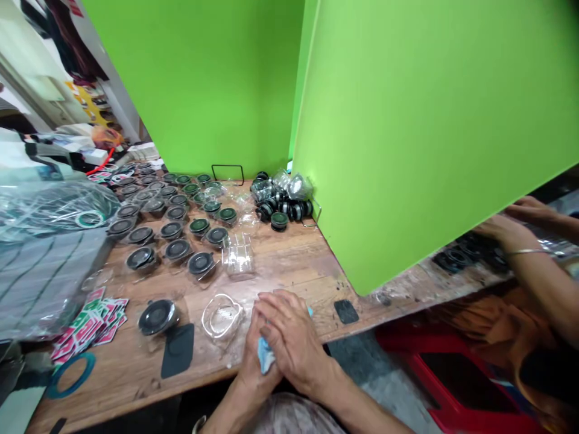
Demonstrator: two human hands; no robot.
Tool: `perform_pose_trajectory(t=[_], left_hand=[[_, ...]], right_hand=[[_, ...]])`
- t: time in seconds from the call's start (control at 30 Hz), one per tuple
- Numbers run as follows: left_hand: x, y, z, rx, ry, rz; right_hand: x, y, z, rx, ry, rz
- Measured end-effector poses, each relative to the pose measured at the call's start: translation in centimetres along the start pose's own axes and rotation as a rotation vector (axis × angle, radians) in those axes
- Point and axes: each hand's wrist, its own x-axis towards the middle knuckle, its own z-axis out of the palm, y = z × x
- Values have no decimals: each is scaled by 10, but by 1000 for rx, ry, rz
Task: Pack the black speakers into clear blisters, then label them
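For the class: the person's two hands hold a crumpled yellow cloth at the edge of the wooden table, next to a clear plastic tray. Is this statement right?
No: the cloth is light blue, not yellow, as the head view shows. The rest stands: the left hand and right hand hold it at the edge of the wooden table, next to a clear plastic tray.

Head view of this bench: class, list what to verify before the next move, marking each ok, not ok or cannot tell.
1. Blue piece held between left hand and right hand: ok.
2. Blue piece fully visible: not ok, the hands cover most of it.
3. Clear tray apart from left hand: cannot tell.
4. Black pad beside black disc: ok.
5. Co-worker's hands beyond green panel: ok.
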Motion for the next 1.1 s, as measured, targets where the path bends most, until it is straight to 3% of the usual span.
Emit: perform_pose_trajectory(t=[0.1,0.17,0.27,0.37,0.47,0.57,0.63,0.77,0.9,1.0,1.1], left_hand=[[-5,14,-4,66,-29,78],[-3,23,-17,94,-71,23],[7,27,-53,125,-82,-168],[21,21,-93,383,8,-209],[35,12,-115,672,-137,-153],[43,4,-113,939,-362,-27],[42,-3,-102,1072,-396,55],[27,-22,-80,1188,-398,142],[14,-42,-76,1222,-359,227],[14,-53,-81,1249,-303,233],[21,-61,-88,1323,-208,197]], right_hand=[[3,22,6,4,10,117],[2,53,5,-185,31,226],[-4,96,1,-631,18,333],[-13,117,3,-824,-12,330],[-19,119,6,-868,-6,285],[-18,116,8,-875,11,278],[-17,117,8,-871,8,278],[-20,122,7,-858,9,284],[-13,111,6,-857,96,273],[20,81,13,-791,114,181],[69,51,32,-645,30,24]])
